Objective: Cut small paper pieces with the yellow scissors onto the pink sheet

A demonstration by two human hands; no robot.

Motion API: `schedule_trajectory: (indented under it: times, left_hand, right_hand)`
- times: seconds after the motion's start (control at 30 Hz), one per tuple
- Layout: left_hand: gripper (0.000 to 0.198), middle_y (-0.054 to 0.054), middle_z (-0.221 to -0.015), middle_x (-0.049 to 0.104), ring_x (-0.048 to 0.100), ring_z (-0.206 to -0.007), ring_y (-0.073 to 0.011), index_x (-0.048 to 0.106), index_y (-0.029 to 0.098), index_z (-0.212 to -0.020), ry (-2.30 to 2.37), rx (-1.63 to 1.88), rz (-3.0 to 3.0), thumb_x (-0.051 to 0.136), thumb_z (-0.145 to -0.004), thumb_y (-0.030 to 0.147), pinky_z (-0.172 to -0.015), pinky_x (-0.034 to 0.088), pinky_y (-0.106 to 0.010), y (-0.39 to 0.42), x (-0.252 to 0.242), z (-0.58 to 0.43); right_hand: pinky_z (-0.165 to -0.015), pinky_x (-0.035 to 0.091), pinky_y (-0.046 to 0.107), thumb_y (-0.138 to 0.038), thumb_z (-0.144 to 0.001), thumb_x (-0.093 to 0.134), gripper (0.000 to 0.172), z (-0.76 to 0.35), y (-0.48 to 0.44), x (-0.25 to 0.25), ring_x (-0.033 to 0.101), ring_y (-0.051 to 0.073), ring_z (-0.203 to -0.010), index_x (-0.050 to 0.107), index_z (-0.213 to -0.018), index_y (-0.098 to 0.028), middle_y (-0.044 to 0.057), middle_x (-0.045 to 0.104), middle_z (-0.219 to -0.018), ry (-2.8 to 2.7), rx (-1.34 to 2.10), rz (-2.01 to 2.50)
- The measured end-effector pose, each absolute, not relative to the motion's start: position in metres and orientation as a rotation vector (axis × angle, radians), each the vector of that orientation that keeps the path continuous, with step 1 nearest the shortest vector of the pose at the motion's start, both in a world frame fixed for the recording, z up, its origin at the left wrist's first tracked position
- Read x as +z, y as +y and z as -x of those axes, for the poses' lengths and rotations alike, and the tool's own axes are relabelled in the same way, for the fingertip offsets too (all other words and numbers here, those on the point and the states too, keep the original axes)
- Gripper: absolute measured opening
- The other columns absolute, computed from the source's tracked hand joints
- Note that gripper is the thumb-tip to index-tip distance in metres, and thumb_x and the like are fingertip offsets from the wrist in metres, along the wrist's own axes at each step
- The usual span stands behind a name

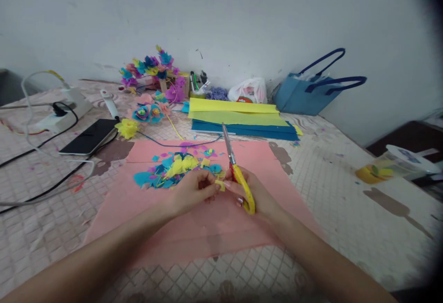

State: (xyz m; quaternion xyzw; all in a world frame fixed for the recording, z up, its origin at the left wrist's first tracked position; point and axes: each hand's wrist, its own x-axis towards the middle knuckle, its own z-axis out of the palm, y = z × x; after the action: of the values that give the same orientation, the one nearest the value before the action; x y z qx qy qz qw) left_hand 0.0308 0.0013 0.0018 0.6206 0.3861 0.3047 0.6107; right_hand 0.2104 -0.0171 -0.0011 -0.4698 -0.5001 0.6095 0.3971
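Observation:
My left hand (197, 190) pinches a small piece of yellow paper (220, 185) over a pink paper sheet (145, 229). Across from it, my right hand (258, 190) holds scissors (245, 180) with yellow and red handles, their blades together and pointing away from me. The fingertips of the right hand also reach the yellow piece. Just beyond my left hand lies a pile of cut paper scraps (162, 169) in blue, yellow and purple, resting on the pink sheet.
Folded yellow paper (235, 111) and blue paper (242, 130) lie behind the sheet. Paper flowers (148, 111), a black-screened phone (89, 136) and a power strip (65, 113) with cables are at left. A blue bag (301, 93) and a plastic tub (391, 166) stand at right.

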Motion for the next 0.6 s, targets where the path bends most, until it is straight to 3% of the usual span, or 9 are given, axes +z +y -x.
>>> schedule_trajectory:
  times: [0.13,0.23,0.33,0.6]
  left_hand:
    - [0.024,0.001,-0.062,0.061,0.057,-0.055,-0.0099,0.052,0.015,-0.07,0.885,0.834,-1.182,0.067,-0.075,0.033,-0.057,0.047,-0.023,0.006,0.009,-0.026]
    - [0.023,0.0,-0.067,0.065,0.06,-0.061,-0.0103,0.054,0.015,-0.073,0.859,0.999,-1.087,0.069,-0.075,0.032,-0.061,0.049,-0.023,0.009,0.014,-0.022]
    - [0.021,-0.002,-0.073,0.069,0.064,-0.067,-0.0123,0.057,0.014,-0.074,0.823,1.131,-1.015,0.07,-0.076,0.031,-0.068,0.051,-0.026,0.011,0.018,-0.018]
    - [0.02,-0.004,-0.079,0.072,0.068,-0.08,-0.0166,0.056,0.014,-0.07,0.794,1.327,-0.899,0.07,-0.076,0.026,-0.076,0.053,-0.03,0.013,0.024,-0.02]
  right_hand:
    - [-0.036,0.036,0.019,-0.054,-0.077,0.06,0.037,-0.21,-0.019,0.001,0.038,0.004,-0.04,0.045,-0.082,-0.02,-0.002,0.054,-0.074,-1.306,1.555,1.079]
    - [-0.043,0.04,0.021,-0.055,-0.081,0.054,0.036,-0.209,-0.023,-0.001,0.041,0.007,-0.046,0.045,-0.082,-0.021,-0.004,0.046,-0.067,-1.414,1.512,0.999]
    - [-0.044,0.038,0.021,-0.053,-0.082,0.055,0.032,-0.207,-0.029,-0.003,0.039,0.009,-0.049,0.045,-0.081,-0.022,-0.005,0.04,-0.061,-1.531,1.434,1.088]
    - [-0.051,0.034,0.024,-0.048,-0.078,0.057,0.029,-0.2,-0.036,0.005,0.04,0.011,-0.057,0.047,-0.078,-0.02,-0.002,0.046,-0.066,-1.715,1.237,1.239]
